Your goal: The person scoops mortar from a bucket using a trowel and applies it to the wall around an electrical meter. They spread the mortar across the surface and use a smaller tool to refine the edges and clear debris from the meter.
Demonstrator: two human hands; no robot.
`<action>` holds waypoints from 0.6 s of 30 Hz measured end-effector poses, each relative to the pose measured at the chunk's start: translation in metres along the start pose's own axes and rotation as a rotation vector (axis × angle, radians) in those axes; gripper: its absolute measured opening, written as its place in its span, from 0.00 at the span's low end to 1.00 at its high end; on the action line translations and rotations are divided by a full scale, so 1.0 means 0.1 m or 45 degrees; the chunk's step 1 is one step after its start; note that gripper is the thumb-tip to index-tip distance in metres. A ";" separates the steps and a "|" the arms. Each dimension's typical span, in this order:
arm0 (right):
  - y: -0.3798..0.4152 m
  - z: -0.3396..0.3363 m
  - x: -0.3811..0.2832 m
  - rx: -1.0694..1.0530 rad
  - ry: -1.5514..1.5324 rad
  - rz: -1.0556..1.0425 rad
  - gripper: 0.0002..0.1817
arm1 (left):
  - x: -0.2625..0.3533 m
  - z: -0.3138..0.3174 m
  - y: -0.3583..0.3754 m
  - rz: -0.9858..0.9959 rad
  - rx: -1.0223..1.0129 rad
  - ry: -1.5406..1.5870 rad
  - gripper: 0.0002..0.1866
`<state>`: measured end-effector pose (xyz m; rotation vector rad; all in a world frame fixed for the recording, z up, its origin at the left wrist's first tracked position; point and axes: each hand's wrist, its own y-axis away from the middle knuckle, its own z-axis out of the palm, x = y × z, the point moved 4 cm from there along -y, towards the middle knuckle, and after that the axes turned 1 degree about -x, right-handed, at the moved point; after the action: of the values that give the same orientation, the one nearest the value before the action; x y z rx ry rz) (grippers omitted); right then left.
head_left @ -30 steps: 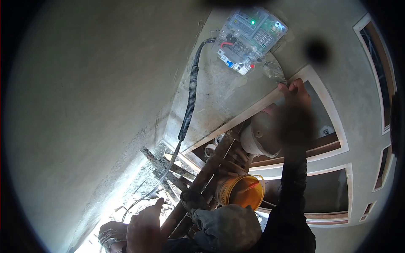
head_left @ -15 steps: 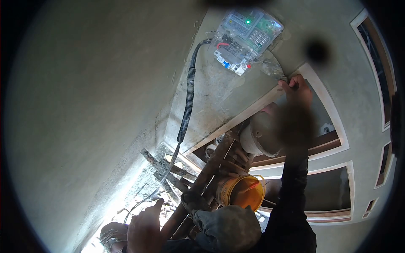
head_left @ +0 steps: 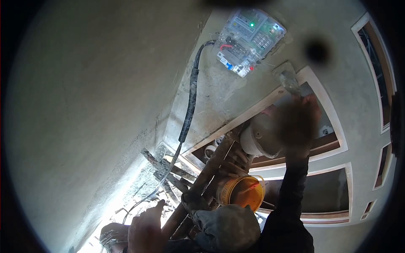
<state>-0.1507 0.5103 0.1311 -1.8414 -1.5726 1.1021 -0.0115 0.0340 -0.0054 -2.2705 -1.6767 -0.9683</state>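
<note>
Grey blade-like tool [head_left: 289,80] is meeting the wall [head_left: 219,95] beside the pale frame's [head_left: 314,78] far corner.
The right hand [head_left: 311,103], partly blurred, is grasping it; keeping the blade flat would be sparing the frame. Whether the left hand [head_left: 145,230] is gripping anything cannot be told.

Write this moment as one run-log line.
Right hand: near window frame, grip blurred | Left hand: lower left, grip unclear | Keypad box: green light on | Yellow bucket: open

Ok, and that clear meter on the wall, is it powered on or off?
On, it seems: a green light glows on the clear meter, and a bluish-white spot shines near its corner.
</note>
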 end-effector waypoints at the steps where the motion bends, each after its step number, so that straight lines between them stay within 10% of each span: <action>1: 0.08 0.01 -0.01 0.017 -0.020 0.079 0.21 | 0.02 -0.01 0.00 0.047 0.047 -0.026 0.35; 18: 0.32 0.11 -0.43 -0.111 0.477 0.213 0.19 | 0.03 -0.03 0.02 -0.085 -0.102 0.035 0.34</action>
<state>-0.1415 0.4602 0.1111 -2.1215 -1.2855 0.7075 -0.0106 0.0349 -0.0009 -2.2524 -1.7433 -1.0943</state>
